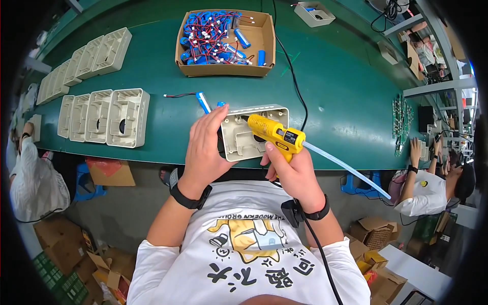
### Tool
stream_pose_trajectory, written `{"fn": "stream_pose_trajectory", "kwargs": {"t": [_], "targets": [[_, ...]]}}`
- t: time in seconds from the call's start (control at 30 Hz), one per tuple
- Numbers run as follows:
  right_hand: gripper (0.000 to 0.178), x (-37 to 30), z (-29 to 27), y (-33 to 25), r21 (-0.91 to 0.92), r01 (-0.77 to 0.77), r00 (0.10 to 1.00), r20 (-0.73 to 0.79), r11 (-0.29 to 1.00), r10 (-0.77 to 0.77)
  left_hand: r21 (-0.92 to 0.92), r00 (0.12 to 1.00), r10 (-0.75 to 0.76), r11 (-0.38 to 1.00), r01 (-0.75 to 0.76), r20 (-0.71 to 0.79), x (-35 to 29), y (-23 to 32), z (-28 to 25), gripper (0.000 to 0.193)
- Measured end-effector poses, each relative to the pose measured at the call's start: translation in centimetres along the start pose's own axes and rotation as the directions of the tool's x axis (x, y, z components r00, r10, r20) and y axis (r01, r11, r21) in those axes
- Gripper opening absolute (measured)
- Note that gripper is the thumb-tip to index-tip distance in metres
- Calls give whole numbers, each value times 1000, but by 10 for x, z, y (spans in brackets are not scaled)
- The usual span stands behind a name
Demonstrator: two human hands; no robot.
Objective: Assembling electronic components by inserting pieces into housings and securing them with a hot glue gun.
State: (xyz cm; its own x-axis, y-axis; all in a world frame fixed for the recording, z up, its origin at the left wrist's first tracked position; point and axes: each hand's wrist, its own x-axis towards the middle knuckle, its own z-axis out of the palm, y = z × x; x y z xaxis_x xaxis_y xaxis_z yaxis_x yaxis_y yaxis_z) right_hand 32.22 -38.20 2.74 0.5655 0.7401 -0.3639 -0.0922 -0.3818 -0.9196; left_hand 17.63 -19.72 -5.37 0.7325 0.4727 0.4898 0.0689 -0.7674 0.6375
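My right hand [291, 170] is wrapped round the grip of a yellow glue gun [274, 133], with a long translucent glue stick [345, 170] trailing from its back end. The gun's dark nozzle points left, into the upper inside of a beige plastic housing [239, 147]. My left hand [206, 147] grips this housing along its left side, thumb by the lower edge and fingers toward the top. Just beyond the left fingers lies a blue cylindrical battery [203, 102] with a red-and-black lead. A small blue piece shows at those fingertips, mostly hidden.
A cardboard box [221, 71] of blue wired batteries stands at the table's far side. Rows of beige housings [128, 119] sit at left. A black cable [297, 86] crosses the green table [345, 122]. Circuit boards [401, 122] lie at right; other people work at both ends.
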Motion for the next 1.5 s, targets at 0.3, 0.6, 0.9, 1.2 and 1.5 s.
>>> {"fn": "stream_pose_trajectory", "kwargs": {"t": [0.3,0.6,0.9,1.2,1.5], "targets": [[31,-3,-2,1,33,19,999,48,999,-20,-4,1000,6,1000,-6,-23,-5,2,1,106],[30,-17,-13,5,145,43,996,-77,989,-32,29,999,33,999,-33,-2,-1,12,-8,112],[25,-25,-19,56,119,179,962,-231,977,-149,-36,990,137,990,-135,32,10,48,-15,111],[25,-36,-22,41,40,176,963,-216,984,-163,-34,982,188,982,-188,10,5,50,-12,109],[37,-30,-28,21,121,114,968,-236,986,-83,-68,981,193,979,-194,-20,-1,40,-11,111]]}}
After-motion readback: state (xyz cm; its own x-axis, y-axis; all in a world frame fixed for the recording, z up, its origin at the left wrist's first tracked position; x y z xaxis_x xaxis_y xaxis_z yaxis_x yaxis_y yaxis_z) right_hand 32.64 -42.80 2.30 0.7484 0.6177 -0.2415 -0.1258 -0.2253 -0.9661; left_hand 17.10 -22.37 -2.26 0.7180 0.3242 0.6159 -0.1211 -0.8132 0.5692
